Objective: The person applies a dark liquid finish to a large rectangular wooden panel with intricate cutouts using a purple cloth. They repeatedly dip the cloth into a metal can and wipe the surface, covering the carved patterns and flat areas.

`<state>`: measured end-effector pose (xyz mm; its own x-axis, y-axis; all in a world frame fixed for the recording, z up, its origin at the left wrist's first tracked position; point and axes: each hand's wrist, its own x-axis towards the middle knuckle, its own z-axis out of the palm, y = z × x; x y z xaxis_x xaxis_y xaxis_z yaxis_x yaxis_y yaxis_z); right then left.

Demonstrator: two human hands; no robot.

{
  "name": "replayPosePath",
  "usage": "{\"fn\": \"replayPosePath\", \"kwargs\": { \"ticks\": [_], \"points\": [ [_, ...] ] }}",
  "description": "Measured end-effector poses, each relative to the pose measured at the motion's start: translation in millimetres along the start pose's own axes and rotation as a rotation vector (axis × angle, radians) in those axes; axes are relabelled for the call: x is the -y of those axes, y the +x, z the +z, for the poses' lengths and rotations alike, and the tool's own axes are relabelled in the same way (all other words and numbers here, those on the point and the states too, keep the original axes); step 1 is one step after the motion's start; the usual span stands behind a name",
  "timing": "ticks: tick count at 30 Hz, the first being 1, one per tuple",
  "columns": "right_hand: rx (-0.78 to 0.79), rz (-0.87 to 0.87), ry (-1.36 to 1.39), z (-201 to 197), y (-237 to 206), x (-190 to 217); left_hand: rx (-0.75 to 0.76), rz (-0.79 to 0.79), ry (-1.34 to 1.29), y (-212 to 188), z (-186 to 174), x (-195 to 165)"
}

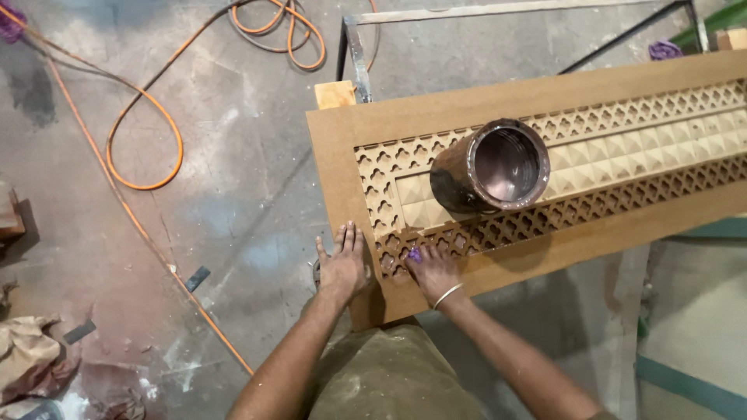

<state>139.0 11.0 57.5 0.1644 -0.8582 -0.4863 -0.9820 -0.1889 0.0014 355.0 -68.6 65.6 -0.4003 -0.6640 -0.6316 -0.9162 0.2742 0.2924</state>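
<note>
Left hand (343, 268) flat, fingers spread, on carved wooden panel's (498, 101) near corner. Right hand (433, 271) pinches purple rag (415, 253) against lattice. Stained tin can (490, 167) sits on panel nearby.

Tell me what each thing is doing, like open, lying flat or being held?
Tin can: open, no lid, standing on the panel.
Carved wooden panel: lying flat on a metal frame.
Purple cloth: pressed under the right hand.
Left hand: flat on the panel's edge.
Orange cable: looped on the floor.
</note>
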Motion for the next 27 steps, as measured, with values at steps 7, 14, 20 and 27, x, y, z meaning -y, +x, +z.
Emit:
{"fn": "replayPosePath", "kwargs": {
  "ticks": [7, 14, 20, 27],
  "points": [
    [0.110, 0.324, 0.584, -22.6, 8.9, -44.8, -0.073, 0.094, 0.004, 0.6, 2.5, 17.7],
    [0.110, 0.660, 0.608, 13.6, 1.6, -19.9, -0.165, 0.207, 0.068, 22.4, 6.8, 8.5],
    [0.117, 0.909, 0.573, -3.0, 21.0, 9.5, -0.119, 0.241, 0.081, 27.8, 3.9, 5.4],
    [0.125, 0.669, 0.551, 8.8, 24.6, -8.1, -0.040, 0.240, 0.091, 26.9, -7.0, 11.9]
  ]
}}
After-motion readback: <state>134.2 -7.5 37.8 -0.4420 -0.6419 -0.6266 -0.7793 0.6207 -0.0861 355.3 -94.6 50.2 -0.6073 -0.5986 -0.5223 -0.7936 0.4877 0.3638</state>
